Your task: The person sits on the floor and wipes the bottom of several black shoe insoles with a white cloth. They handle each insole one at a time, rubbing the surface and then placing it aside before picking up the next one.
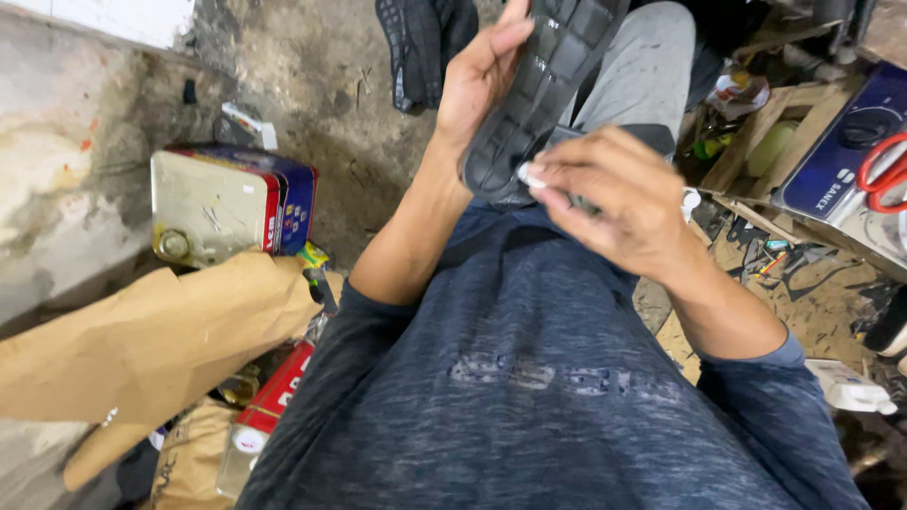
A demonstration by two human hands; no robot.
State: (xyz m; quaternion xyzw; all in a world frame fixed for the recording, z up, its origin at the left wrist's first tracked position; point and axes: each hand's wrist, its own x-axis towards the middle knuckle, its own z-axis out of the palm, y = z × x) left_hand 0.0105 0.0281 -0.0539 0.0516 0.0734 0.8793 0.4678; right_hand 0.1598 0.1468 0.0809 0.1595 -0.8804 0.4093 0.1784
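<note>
My left hand [477,80] grips a black shoe [543,90] by its side, the grooved sole turned up toward me. My right hand [619,194] is at the heel end of the sole, fingers pinched on a small white object [531,175] pressed against the rubber. Both hands are above my lap, over my blue shirt and grey trousers.
A metal tin can [227,203] with a blue and red label lies at the left beside brown paper [161,340]. A red can [269,406] lies below it. Another black shoe [420,42] sits on the dirt floor. A wooden box [756,142] and red scissors [883,170] are at right.
</note>
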